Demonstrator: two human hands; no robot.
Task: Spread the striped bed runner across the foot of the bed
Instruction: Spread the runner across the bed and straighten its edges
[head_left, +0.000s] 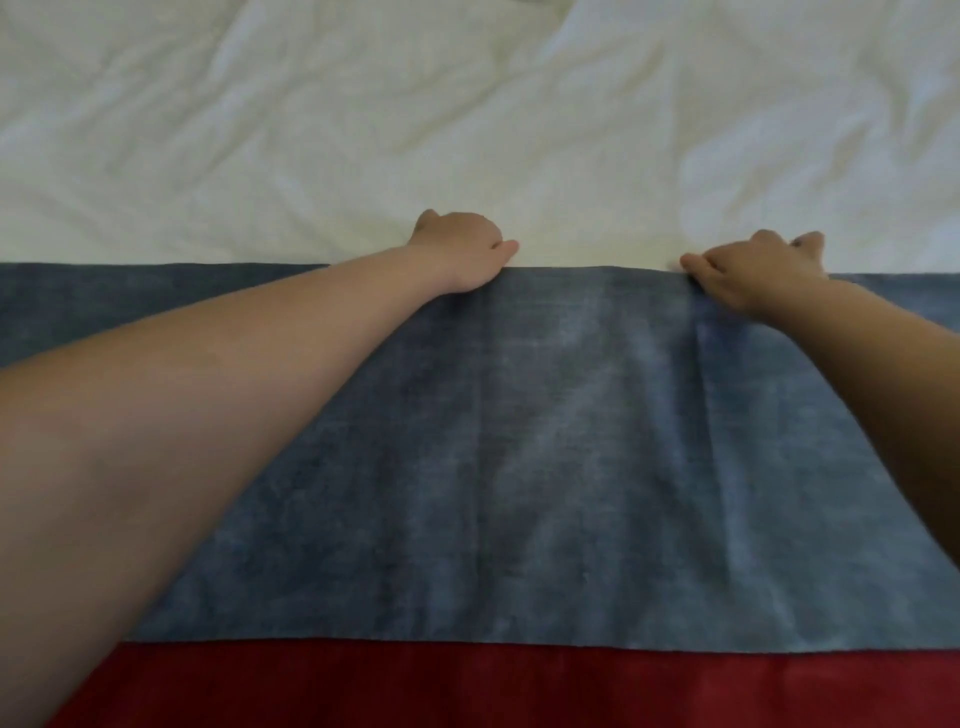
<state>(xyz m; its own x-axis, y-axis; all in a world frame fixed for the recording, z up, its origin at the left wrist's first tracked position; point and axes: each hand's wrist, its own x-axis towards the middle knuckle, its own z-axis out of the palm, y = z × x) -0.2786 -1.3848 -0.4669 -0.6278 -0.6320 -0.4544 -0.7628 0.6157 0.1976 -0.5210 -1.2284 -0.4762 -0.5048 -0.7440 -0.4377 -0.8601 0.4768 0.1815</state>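
**Both hands at the far hem of the runner**

Nearest the lens, the left forearm crosses the view from the lower left corner. It passes over the red band, which runs along the bottom edge.

The left hand has its fingers curled over the far hem of the striped bed runner, with the thumb laid along that hem. Its fingertips are hidden behind the knuckles. The right hand pinches the same hem between thumb and curled fingers, and a crease runs from the pinch back toward the camera.

Outward from the hands, the blue band lies nearly flat from side to side across the bed, touching the red band. Both ends are cut off by the frame. Beyond the hem lies rumpled white bedding. The bed fills the whole view.
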